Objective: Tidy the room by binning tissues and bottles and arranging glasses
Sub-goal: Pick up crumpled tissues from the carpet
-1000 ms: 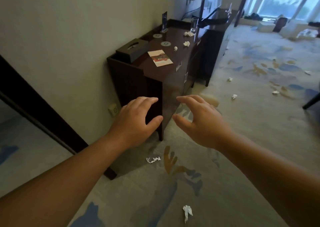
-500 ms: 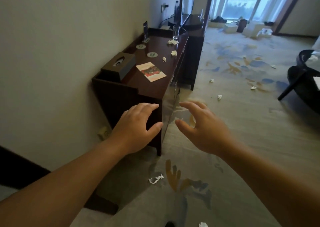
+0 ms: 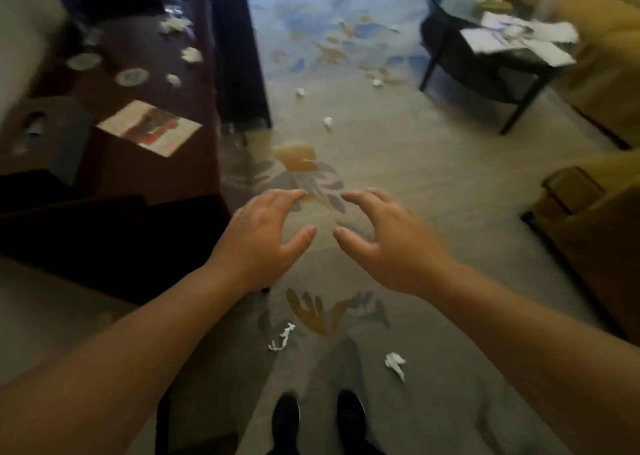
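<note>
My left hand (image 3: 261,236) and my right hand (image 3: 384,239) hover side by side over the carpet, both empty with curled, spread fingers. Two crumpled white tissues lie on the carpet just below them: a thin twisted tissue (image 3: 282,337) and a wadded tissue (image 3: 395,363). More tissues lie farther off on the floor (image 3: 327,122) (image 3: 300,92) (image 3: 376,82). On the dark wooden sideboard (image 3: 166,174) at the left lie several tissues (image 3: 191,54) (image 3: 173,79) (image 3: 174,24). The view is blurred.
The sideboard also holds a leaflet (image 3: 149,127), round coasters (image 3: 132,76) and a dark tissue box (image 3: 41,132). A round black coffee table (image 3: 485,59) with papers stands at the back right, beside tan sofas (image 3: 595,232). My black shoes (image 3: 285,416) show at the bottom.
The view has swung right and down, away from the wall toward the carpet and coffee table. Both hands stay empty and now hang over the floor rather than the sideboard's end.
</note>
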